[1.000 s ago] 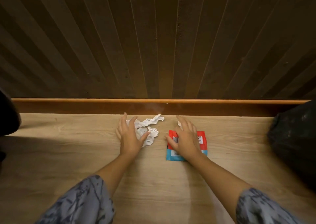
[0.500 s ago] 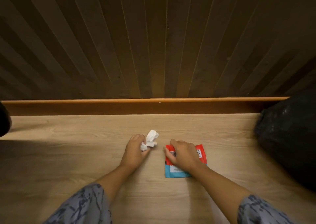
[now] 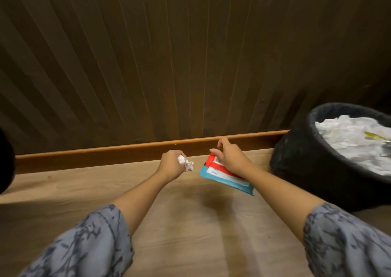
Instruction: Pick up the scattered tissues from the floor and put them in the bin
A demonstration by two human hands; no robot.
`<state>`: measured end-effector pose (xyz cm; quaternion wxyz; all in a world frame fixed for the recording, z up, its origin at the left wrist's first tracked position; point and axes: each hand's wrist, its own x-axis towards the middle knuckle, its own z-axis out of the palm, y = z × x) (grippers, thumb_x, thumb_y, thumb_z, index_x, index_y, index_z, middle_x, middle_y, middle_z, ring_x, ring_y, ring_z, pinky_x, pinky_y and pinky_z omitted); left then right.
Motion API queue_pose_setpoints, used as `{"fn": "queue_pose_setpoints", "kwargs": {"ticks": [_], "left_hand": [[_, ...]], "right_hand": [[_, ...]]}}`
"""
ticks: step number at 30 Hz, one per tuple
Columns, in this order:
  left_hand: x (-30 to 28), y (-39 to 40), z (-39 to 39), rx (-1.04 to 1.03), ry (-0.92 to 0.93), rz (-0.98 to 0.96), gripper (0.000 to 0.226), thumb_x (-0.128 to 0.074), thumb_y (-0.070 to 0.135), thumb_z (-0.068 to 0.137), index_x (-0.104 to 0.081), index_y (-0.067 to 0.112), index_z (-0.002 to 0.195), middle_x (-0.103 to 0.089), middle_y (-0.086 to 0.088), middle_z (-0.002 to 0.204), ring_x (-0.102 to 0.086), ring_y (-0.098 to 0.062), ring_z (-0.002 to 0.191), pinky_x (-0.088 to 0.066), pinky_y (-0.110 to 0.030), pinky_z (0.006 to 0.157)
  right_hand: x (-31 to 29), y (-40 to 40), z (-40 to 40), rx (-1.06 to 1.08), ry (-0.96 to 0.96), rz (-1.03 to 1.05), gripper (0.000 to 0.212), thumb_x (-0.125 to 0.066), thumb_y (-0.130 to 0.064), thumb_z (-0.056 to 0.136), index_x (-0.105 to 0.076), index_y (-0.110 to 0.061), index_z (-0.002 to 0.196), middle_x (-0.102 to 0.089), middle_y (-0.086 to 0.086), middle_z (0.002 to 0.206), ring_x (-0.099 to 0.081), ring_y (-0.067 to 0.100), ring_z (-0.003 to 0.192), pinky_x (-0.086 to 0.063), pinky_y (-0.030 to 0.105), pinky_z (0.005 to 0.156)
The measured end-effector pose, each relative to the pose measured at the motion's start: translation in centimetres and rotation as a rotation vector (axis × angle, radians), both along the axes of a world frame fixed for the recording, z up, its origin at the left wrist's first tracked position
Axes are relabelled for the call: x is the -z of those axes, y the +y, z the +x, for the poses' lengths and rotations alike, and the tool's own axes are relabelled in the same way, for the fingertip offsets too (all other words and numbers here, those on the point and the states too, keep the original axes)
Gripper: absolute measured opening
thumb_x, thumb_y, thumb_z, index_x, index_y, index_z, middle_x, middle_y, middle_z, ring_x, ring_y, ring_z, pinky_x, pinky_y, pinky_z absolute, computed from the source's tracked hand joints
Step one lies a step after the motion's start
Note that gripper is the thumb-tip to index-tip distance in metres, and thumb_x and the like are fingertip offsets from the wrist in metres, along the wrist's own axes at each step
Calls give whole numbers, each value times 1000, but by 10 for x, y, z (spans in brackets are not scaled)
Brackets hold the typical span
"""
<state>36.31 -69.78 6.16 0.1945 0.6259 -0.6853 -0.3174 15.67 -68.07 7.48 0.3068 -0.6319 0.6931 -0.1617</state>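
My left hand (image 3: 171,165) is curled into a fist round a crumpled white tissue (image 3: 186,163), part of which sticks out to the right. My right hand (image 3: 229,157) pinches a flat red, white and blue packet (image 3: 224,176) by its upper edge and holds it tilted above the wooden floor (image 3: 190,230). Both hands hang in the air in front of the skirting board. The black bin (image 3: 317,164) stands at the right, lined with a dark bag and filled with several crumpled white tissues (image 3: 355,143).
A dark slatted wooden wall (image 3: 169,65) rises behind a brown skirting board (image 3: 95,156). A dark rounded object (image 3: 5,162) is cut off at the left edge.
Both hands have lifted off the floor, the left with the balled tissue, the right with the packet. The view has swung right, bringing the bin's open top into sight.
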Motion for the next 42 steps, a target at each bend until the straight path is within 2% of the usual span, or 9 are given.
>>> {"fn": "queue_pose_setpoints", "kwargs": {"ticks": [7,13,19,24,30,32,35,38,42], "left_hand": [[-62,12,-53,-126,226,47,25,-70,29,78,-57,16,95,-66,-4,87,-63,-17,75,-50,-28,57],[-112,21,-103,-92,392,188,65,-46,12,92,-4,0,141,-46,-12,117,-58,-30,101,-49,-37,73],[-141,37,-163,273,104,-37,10,-45,12,97,-42,16,105,-34,-3,119,-51,-14,81,-43,-11,43],[-142,47,-239,272,377,-222,14,-50,10,94,-47,23,89,-42,-3,121,-52,-16,96,-55,-30,84],[-133,54,-336,252,657,-231,8,-51,16,87,-48,12,81,-51,-3,86,-46,-9,74,-40,-19,64],[-118,49,-363,317,582,-231,17,-55,33,83,-49,17,84,-52,-1,93,-48,-12,84,-43,-26,72],[-95,37,-391,431,94,-314,52,-43,62,84,-51,18,110,-51,-7,118,-46,-24,111,-42,-41,96],[-82,25,-410,608,-371,-316,55,-40,46,94,-35,13,138,-38,-16,142,-34,-33,130,-25,-48,112],[-82,17,-426,655,-378,4,67,-50,45,91,-25,13,145,-30,-18,147,-29,-36,136,-22,-47,115]], "right_hand": [[-67,12,-50,217,-76,7,15,-47,-26,100,-41,-25,114,-61,4,100,-60,13,74,-43,24,56],[-131,27,-103,337,-61,-215,23,-43,-8,98,-47,-23,115,-54,5,113,-56,19,88,-44,28,67],[-177,50,-191,603,-24,-447,24,-48,-13,99,-54,-18,122,-57,7,126,-54,18,94,-43,31,74],[-174,84,-261,996,-137,-603,29,-47,-15,100,-59,-13,127,-61,10,127,-62,25,99,-45,26,73],[-120,87,-294,1031,41,-435,35,-46,-16,93,-62,-8,123,-53,20,130,-53,38,116,-42,32,93],[-98,85,-299,939,211,-304,43,-46,-32,92,-58,-10,126,-47,19,136,-44,40,123,-37,45,105],[-67,85,-304,742,393,-91,55,-45,-39,94,-38,-18,144,-22,14,156,-23,37,141,-18,49,116],[-47,81,-307,712,350,63,54,-43,-30,97,-29,-21,148,-3,14,161,-10,37,145,-11,47,117],[-45,80,-307,733,335,75,56,-51,-16,93,-30,-21,145,1,15,161,2,39,146,-3,49,118]]}}
